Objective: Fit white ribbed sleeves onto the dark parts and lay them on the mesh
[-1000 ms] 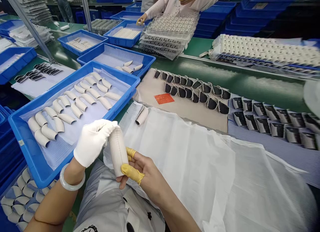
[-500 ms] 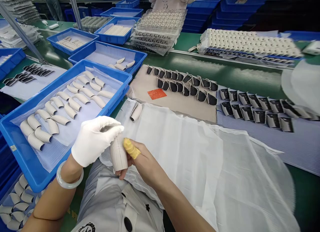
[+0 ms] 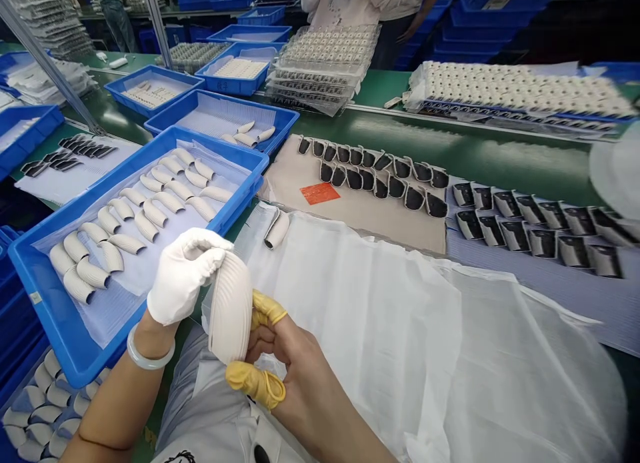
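A blue plastic tray [image 3: 220,143] holds rows of ribbed white shells [image 3: 155,214] on a clear liner. Right of the tray, a loose shell [image 3: 277,228] lies on a white sheet [image 3: 350,316]. At the tray's near edge, the white-gloved left hand [image 3: 183,276] and bare right hand [image 3: 295,376], yellow cots on two fingers, clamp a third shell [image 3: 230,310] between them.

this is a factory production line. a long green worktop [image 3: 475,143] runs beyond the fingers [image 3: 255,383], which wear yellow rubber finger cots, while a white cotton glove [image 3: 183,276] covers the other hand. just left of the fingers, a blue plastic tray [image 3: 220,150] holds neat rows of curved ribbed white parts [image 3: 155,213]. farther off stand a stack of clear plastic trays [image 3: 313,83] and piled blue crates [image 3: 480,16], with a co-worker [image 3: 345,0] standing at the far side of the line.
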Demonstrator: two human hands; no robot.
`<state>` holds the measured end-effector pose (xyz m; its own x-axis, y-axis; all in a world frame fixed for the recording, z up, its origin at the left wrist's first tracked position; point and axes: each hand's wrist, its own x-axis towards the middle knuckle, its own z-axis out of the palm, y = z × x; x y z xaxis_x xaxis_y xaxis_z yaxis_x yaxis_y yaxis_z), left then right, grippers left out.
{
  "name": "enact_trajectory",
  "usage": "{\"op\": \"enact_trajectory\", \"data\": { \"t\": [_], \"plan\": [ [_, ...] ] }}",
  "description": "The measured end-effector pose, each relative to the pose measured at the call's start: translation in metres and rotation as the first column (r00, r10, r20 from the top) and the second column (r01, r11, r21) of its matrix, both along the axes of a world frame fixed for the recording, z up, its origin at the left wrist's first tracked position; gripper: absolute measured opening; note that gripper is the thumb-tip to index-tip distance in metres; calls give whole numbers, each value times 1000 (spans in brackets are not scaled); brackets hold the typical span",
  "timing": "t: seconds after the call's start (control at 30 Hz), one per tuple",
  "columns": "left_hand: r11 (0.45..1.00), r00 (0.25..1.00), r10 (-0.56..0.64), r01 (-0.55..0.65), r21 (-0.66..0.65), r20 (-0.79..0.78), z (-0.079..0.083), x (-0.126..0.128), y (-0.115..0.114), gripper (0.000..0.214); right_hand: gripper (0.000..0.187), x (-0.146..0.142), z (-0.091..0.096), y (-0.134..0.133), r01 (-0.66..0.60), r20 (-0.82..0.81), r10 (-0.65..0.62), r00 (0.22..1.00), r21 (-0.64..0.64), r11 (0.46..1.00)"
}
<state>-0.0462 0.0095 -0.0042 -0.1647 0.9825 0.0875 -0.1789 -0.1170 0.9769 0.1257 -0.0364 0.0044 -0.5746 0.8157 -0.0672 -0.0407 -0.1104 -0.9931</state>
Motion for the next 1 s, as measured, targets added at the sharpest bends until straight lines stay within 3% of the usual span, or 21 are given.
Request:
{"op": "enact_trajectory", "data": {
  "t": [0.23,0.43,0.53,0.67,0.8,0.87,1.0],
  "plan": [
    [1000,999,-7,7,-3,44,-3,3,-2,15,33,-1,3,6,57,77,-59,995,28,998],
    [998,987,34,-24,64,-159,2,7,-6,7,43,-8,-2,20,171,122,-165,979,-44,984],
    [996,982,69,-58,68,-174,3,7,-5,7,34,-7,-5,22,93,142,-87,986,-36,995],
    [1000,999,13,-13,-16,39,-3,8,-2,22,26,-2,-3,15,-26,148,18,989,53,998],
    [986,981,-80,104,-131,174,-17,17,-1,32,24,-4,1,5,11,182,-55,982,236,972],
    [983,980,-80,107,-149,180,-24,23,-1,36,23,-6,2,1,27,202,-89,975,291,956],
    [985,999,-43,48,-167,29,-32,31,0,43,27,-9,4,1,60,216,-126,968,286,956]
  ]
}}
